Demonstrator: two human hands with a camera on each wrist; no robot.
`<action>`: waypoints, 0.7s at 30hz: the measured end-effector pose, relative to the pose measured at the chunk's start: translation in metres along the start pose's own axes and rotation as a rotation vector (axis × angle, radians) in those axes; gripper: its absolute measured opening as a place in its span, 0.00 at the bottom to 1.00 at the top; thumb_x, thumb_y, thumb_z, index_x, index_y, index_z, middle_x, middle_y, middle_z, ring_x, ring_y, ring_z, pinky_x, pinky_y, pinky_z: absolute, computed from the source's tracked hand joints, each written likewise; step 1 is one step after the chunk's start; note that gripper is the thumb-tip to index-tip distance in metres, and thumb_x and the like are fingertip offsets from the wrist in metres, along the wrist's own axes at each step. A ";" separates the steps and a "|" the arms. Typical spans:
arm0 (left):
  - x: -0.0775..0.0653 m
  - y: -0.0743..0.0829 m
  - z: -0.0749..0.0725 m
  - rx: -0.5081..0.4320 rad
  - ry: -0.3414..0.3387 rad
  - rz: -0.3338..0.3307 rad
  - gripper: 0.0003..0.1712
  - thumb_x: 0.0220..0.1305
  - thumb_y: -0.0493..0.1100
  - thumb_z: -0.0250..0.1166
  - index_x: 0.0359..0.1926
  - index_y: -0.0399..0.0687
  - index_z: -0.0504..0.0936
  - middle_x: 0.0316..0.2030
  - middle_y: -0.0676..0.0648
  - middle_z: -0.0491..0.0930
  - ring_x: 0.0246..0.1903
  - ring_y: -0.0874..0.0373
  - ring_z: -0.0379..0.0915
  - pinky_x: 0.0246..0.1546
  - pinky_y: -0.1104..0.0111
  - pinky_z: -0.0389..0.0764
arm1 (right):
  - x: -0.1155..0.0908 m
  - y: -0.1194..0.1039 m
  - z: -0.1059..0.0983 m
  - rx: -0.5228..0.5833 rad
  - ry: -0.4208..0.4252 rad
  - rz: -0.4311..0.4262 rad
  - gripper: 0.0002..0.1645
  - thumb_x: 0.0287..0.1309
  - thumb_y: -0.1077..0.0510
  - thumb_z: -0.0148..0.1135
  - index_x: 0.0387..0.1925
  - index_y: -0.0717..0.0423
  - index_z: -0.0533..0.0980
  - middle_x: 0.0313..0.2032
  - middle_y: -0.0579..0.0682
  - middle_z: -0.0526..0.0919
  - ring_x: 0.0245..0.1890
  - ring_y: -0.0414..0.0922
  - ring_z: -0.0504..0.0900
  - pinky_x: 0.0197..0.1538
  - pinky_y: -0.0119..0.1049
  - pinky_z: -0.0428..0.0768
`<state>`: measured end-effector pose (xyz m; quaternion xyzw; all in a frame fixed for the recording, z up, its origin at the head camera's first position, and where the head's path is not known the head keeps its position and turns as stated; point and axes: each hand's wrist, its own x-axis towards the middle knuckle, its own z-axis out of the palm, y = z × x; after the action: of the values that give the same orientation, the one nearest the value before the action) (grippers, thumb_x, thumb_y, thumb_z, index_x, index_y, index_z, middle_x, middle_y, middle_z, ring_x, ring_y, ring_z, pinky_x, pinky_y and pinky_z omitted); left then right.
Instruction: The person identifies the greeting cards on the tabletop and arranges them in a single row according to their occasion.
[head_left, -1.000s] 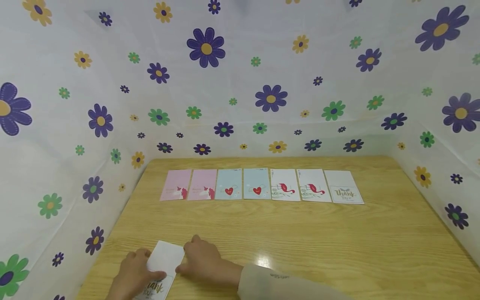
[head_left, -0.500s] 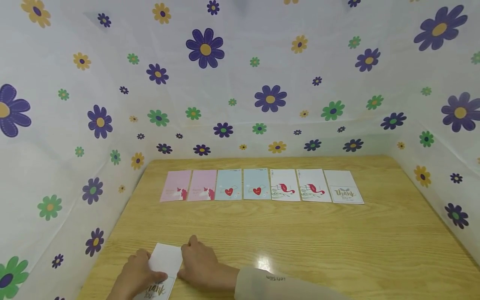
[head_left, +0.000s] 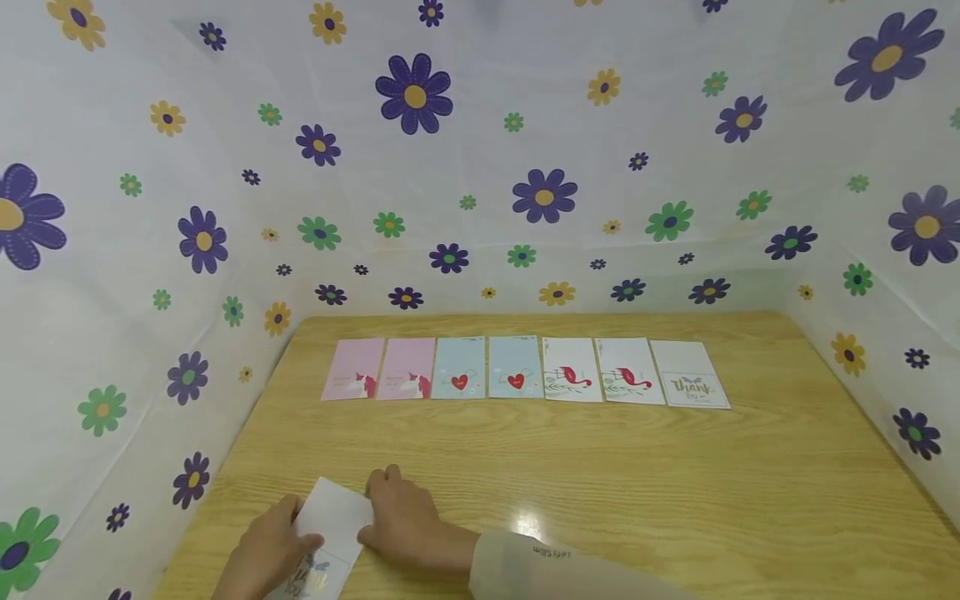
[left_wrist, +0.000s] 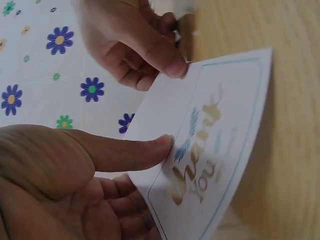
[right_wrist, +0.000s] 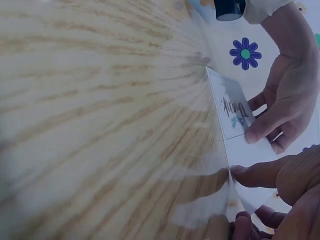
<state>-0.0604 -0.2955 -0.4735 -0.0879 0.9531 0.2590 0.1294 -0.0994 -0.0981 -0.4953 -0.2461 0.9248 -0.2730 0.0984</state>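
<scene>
A white card printed "thank you" (head_left: 341,521) is held between both hands near the front left of the table. My left hand (head_left: 266,546) pinches its left edge, the thumb lying over the front and the fingers behind, as the left wrist view shows. Across from it, my right hand (head_left: 405,517) pinches the right edge toward the blank end. In the right wrist view the card (right_wrist: 232,112) stands tilted, and the right thumb (right_wrist: 260,172) presses its edge. The card bows slightly in the left wrist view.
Along the back of the wooden table (head_left: 525,467) lies a row of cards: two pink unicorn cards (head_left: 352,367), two blue heart cards (head_left: 459,362), two flamingo cards (head_left: 572,358) and one thank-you card (head_left: 686,367). A flowered white cloth (head_left: 480,150) surrounds the table.
The held card has tilted a little, and its gold print now catches light. My left thumb has shifted slightly left on it. The row at the back stays as it was.
</scene>
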 end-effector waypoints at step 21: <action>-0.002 0.059 -0.014 -0.126 0.046 0.071 0.14 0.68 0.51 0.70 0.36 0.44 0.86 0.29 0.53 0.79 0.31 0.57 0.69 0.33 0.64 0.72 | -0.007 0.058 -0.062 0.951 0.014 0.038 0.06 0.66 0.62 0.69 0.39 0.62 0.82 0.24 0.49 0.83 0.24 0.41 0.80 0.33 0.32 0.82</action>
<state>-0.0751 -0.2524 -0.4338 -0.0680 0.9402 0.3207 0.0927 -0.1363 -0.0234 -0.4756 -0.1548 0.7024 -0.6657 0.1988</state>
